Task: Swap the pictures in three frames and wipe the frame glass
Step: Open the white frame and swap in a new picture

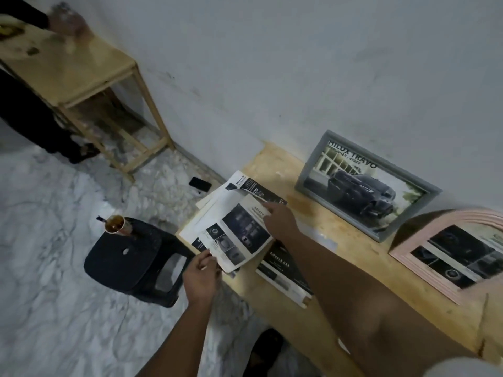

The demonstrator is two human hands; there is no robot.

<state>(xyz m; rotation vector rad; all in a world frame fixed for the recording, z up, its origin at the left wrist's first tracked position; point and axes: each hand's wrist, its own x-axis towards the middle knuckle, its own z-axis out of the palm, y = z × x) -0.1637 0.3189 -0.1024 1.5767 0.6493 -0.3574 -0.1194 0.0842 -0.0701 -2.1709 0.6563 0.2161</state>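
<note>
"HILUX TRAVO" on the grey-framed picture [364,183], "SAFETY" on the top sheet [239,235], "DOUBLE CAB" on the brochure [283,270].

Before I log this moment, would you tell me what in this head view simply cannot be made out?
- Pink arched frame: right part cut off by the image edge.
- Second person's hand at the far table: motion-blurred.
- Small print on the brochure pages: too small.
- Right hand fingertips: hidden behind the hand, grip unclear.
- Third frame: out of view.

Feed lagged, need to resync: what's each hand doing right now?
Left hand: pinching the near corner of the top brochure page.
Right hand: fingers on the same page's far edge; a grip cannot be told.
</note>
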